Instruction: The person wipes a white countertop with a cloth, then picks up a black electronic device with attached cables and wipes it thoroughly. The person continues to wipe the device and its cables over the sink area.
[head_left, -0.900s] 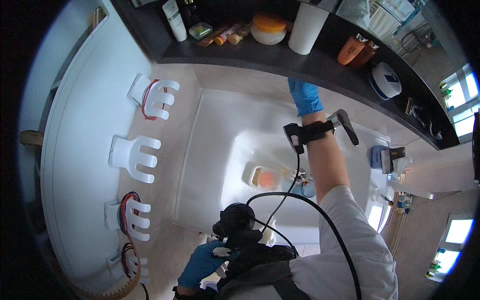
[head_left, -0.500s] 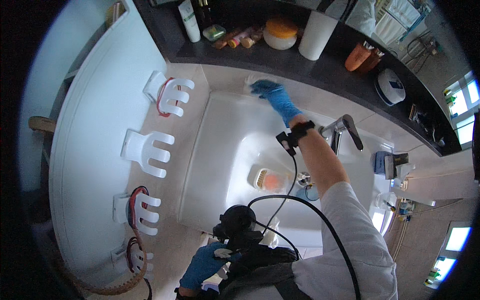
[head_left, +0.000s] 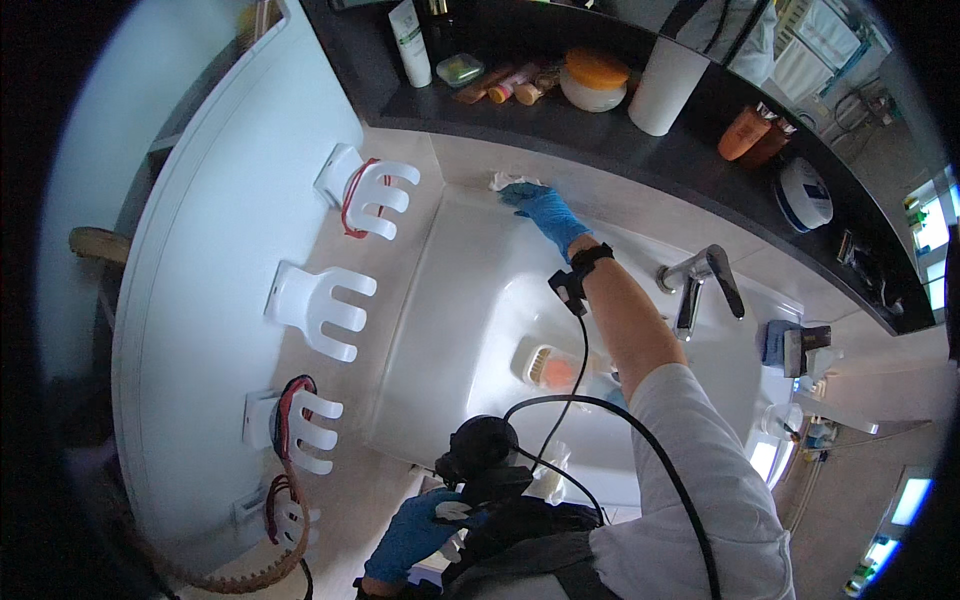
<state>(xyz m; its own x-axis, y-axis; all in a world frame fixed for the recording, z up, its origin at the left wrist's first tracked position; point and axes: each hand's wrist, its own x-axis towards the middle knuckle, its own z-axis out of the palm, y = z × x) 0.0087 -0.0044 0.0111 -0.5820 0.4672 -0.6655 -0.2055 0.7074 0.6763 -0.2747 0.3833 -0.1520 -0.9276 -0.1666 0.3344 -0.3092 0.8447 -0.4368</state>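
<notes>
My right hand [head_left: 548, 212], in a blue glove, reaches to the far left corner of the white sink [head_left: 405, 330]. Under its curled fingers a crumpled white wipe [head_left: 512, 181] is pressed along the sink's back rim and the tiled wall. My left hand [head_left: 415, 535], also gloved in blue, is low at the front, close to my body. Its fingers are bent around a small whitish thing [head_left: 452, 511], partly hidden by black gear. In the basin lies a small pale basket [head_left: 540, 367] with something orange in it.
A chrome faucet [head_left: 690, 275] stands right of my forearm. Above the sink runs a black shelf [head_left: 480, 108] with a tube, jars and bottles. White hooks [head_left: 325, 310] with hair bands line the left panel. A black cable [head_left: 640, 430] crosses in front of my arm.
The view has shifted, so the surroundings sit farther right. My right hand has moved slightly left and down along the back rim with the wipe, which now shows more. My left hand stays low.
</notes>
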